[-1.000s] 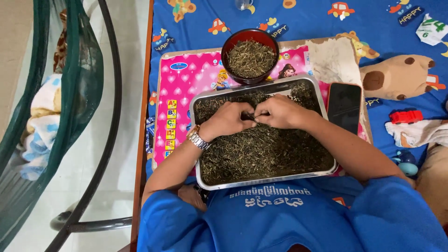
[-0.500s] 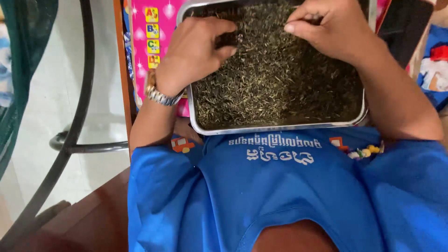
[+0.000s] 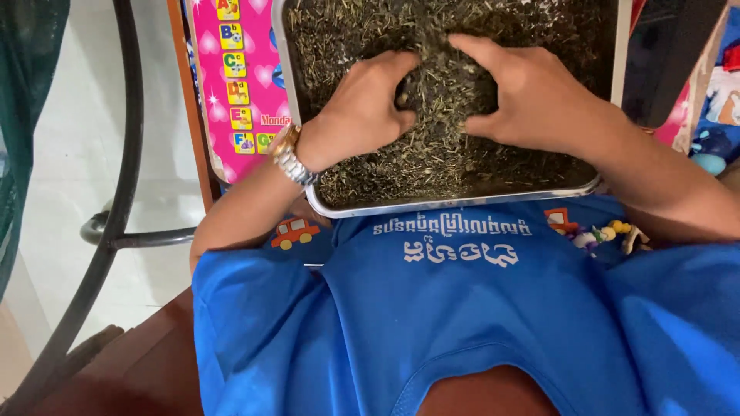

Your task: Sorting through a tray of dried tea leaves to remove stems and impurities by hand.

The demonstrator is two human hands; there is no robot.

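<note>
Skin on leaves: your left hand (image 3: 362, 108) and right hand (image 3: 532, 96) both lie in the dried leaves (image 3: 439, 154), fingers curled inward toward each other.
Left hand: cupped, fingertips pushed into the heap between your hands, thumb low against it; whether it grips anything, you cannot tell.
Right hand: spread wider, index finger stretched across the top of the heap, thumb pressing in from below.
Wrist: a metal watch (image 3: 287, 156) sits on your left wrist, just over the tray's left edge.
Leaves: dark green-brown bits and stems, filling the metal tray (image 3: 455, 204).
Tray: rests near your body, its front rim just above your blue shirt (image 3: 462, 308).
Left of tray: pink alphabet board (image 3: 239, 85).
Right of tray: dark phone (image 3: 663, 54), partly cut off.
</note>
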